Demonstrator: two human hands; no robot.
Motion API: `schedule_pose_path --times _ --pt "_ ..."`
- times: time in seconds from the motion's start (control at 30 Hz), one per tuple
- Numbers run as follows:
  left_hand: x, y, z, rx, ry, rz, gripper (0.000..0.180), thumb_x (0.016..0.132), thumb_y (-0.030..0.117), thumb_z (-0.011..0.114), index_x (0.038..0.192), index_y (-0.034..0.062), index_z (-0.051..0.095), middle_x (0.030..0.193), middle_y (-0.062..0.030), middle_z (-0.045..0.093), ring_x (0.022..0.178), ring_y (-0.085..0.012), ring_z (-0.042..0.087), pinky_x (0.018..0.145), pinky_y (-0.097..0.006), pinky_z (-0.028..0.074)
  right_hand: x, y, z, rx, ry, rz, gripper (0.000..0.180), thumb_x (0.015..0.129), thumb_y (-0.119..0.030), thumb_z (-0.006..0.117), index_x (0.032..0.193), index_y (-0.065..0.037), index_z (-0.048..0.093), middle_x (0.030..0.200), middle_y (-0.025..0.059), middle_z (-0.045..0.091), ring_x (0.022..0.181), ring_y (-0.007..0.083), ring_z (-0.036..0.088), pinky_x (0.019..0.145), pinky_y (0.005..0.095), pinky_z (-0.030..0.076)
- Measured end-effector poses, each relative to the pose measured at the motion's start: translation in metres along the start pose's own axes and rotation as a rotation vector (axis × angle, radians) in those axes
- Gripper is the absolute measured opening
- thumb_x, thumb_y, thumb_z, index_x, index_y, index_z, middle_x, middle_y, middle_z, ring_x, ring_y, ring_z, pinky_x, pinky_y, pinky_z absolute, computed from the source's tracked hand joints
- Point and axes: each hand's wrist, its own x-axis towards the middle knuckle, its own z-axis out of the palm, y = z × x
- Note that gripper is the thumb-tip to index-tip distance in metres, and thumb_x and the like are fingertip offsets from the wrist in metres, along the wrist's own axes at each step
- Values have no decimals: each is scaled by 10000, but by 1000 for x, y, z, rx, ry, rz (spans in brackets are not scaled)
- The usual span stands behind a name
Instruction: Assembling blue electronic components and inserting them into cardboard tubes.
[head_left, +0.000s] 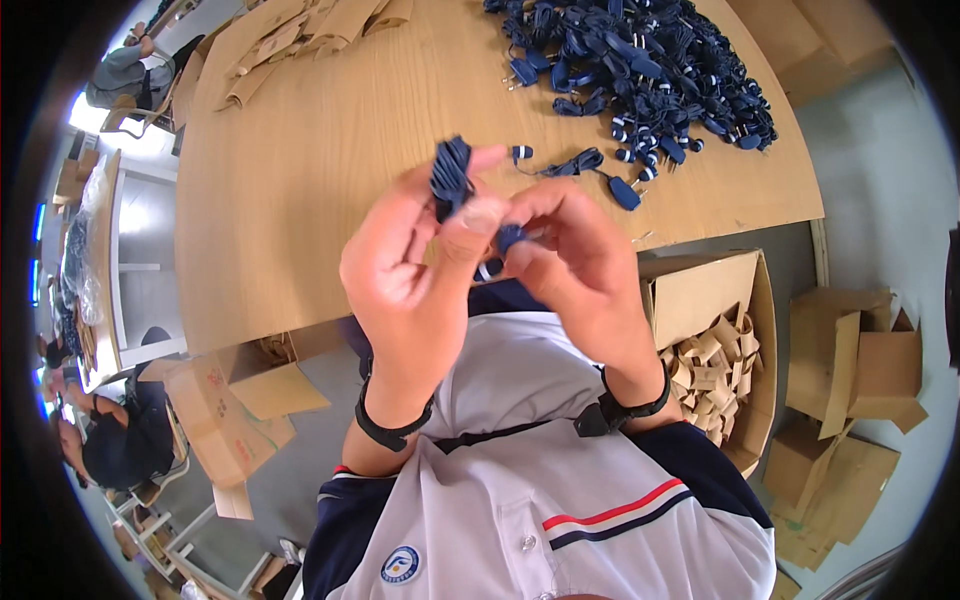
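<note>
Head view: over the tabletop (290,200), we clasp the cable (453,180) in our left grip (408,262), long axis near to far; our right grip (580,245) pinches a blue piece (510,238), nearer and right.

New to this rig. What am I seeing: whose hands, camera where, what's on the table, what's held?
No robot: these are a person's bare hands. The one picture comes from a fisheye camera on their head, looking down, so straight edges bend.

The left hand holds a bundled dark blue cord; the right hand pinches a small dark blue piece, too blurred to identify.

On the wooden table lie a heap of dark blue corded items, far right, and brown cardboard pieces, far left.
</note>
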Motion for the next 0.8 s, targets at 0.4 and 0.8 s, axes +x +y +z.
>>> schedule_pose_path --times 0.4,0.8 --pt "-1 3 -3 -94 -119 -186 400 1035 318 426 1163 -26 585 723 -11 549 620 -51 446 555 -199 359 22 -23 -2 78 153 -307 326 893 12 617 1210 31 544 1007 102 639 780 99 599 628 212 483" --pt "58 23 -40 825 -547 134 355 975 251 519 1195 -24 555 967 -189 659 881 -333 637 771 -386 499 40 -30 -20 -228 102 -333 197 826 19 690 1017 26 643 986 77 638 879 138 602 802 264 484"
